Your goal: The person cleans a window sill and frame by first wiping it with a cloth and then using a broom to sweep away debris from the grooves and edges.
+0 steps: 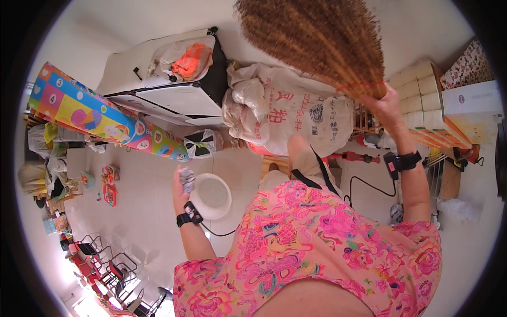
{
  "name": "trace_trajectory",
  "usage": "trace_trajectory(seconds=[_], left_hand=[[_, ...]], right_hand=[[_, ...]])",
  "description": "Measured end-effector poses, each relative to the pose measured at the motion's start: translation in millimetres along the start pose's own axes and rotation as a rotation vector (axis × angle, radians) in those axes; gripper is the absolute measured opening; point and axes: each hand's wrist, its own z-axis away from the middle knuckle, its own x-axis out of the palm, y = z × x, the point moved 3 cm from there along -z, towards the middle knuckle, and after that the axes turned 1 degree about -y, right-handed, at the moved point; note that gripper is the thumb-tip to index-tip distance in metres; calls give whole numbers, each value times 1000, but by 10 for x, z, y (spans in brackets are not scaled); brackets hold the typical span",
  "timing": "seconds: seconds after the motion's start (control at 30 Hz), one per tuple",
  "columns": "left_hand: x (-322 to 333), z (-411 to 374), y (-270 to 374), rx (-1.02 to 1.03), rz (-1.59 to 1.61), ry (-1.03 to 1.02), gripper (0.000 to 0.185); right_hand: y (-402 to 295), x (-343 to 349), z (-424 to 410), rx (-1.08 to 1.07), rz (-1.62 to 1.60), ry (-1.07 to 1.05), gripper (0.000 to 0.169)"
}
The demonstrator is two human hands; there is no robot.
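My right hand [381, 104] grips a brown straw broom head [317, 35] near its red binding. The bristles fan upward to the left, across the white wall and above a large woven sack [305, 115] printed with red characters. In my left hand [180, 188] is a crumpled grey cloth [187, 180], held to the left of my body. Just beyond it on the tiled floor stands a round white plastic basin [212, 196]. Black straps with small devices sit on both wrists.
A white cabinet [170, 99] carries an orange bag [192, 61]. Against it leans a rolled colourful play mat [107, 115]. Stacked packs [420, 95] fill the right side beside a white box [471, 99]. Small toy containers [110, 174] and folding chairs [115, 273] stand on the left.
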Motion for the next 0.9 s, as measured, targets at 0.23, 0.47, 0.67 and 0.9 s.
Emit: trace_trajectory(seconds=[0.23, 0.47, 0.67, 0.9], left_hand=[[-1091, -30, 77, 92, 83, 215, 24], [154, -479, 1147, 414, -349, 89, 31], [1915, -954, 2139, 815, -1019, -81, 45], [3811, -954, 3061, 1356, -1468, -56, 63]], right_hand=[[-37, -432, -134, -109, 243, 166, 32], [8, -530, -294, -106, -55, 241, 32], [-328, -712, -743, -205, -75, 371, 31], [-677, -994, -1523, -305, -15, 586, 31]])
